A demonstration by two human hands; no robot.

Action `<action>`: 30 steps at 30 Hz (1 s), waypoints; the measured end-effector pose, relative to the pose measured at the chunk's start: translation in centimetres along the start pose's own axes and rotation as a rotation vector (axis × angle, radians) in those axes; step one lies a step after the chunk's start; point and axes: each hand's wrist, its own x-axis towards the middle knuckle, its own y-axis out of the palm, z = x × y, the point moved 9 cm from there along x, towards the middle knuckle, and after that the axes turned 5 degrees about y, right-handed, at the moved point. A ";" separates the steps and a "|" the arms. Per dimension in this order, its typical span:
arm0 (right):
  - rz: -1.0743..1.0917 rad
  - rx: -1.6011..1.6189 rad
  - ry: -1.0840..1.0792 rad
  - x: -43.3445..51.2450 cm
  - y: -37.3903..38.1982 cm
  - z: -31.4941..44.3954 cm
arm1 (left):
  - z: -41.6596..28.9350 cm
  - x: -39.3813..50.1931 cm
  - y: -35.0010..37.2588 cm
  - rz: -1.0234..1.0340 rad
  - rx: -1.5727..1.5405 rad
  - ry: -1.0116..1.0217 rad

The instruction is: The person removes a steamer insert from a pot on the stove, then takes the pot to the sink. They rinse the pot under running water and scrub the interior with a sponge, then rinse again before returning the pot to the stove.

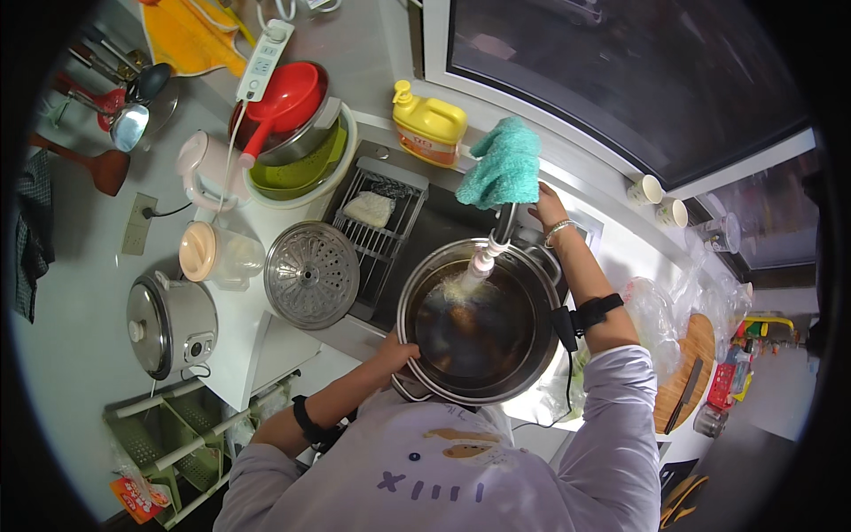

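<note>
A large stainless steel pot (413, 279) sits under the kitchen faucet (504, 223), close against my shirt. Water runs from the white nozzle (480, 261) into the pot, where dark water (465, 332) swirls with foam under the stream. With my left hand (397, 352) I grip the pot's rim near its front-left side, thumb over the edge. My right hand (550, 209) is up beside the faucet, next to the teal cloth (502, 163) draped over it. Some of its fingertips are hidden, so its grip is unclear.
Left of the pot, a drain rack (382, 233) holds a sponge and a scouring pad. A perforated steamer tray (311, 274) leans beside it. A yellow soap jug (429, 126) stands behind the sink. At right, a knife (685, 396) lies on a wooden cutting board (698, 339).
</note>
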 end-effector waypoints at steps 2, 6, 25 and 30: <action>-0.067 0.032 -0.037 0.6 0.1 -0.1 | -0.2 -1.2 -1.6 -0.017 -0.126 -0.021; -0.160 0.183 -0.002 1.8 0.1 -1.7 | -2.4 -2.0 -3.7 -0.069 -0.175 0.073; -0.190 -0.518 -0.079 -18.9 -9.5 -8.5 | 0.8 0.5 0.3 0.181 0.072 0.083; -0.033 0.028 0.222 -30.5 -9.1 -18.4 | 1.3 1.1 4.2 0.283 0.230 0.004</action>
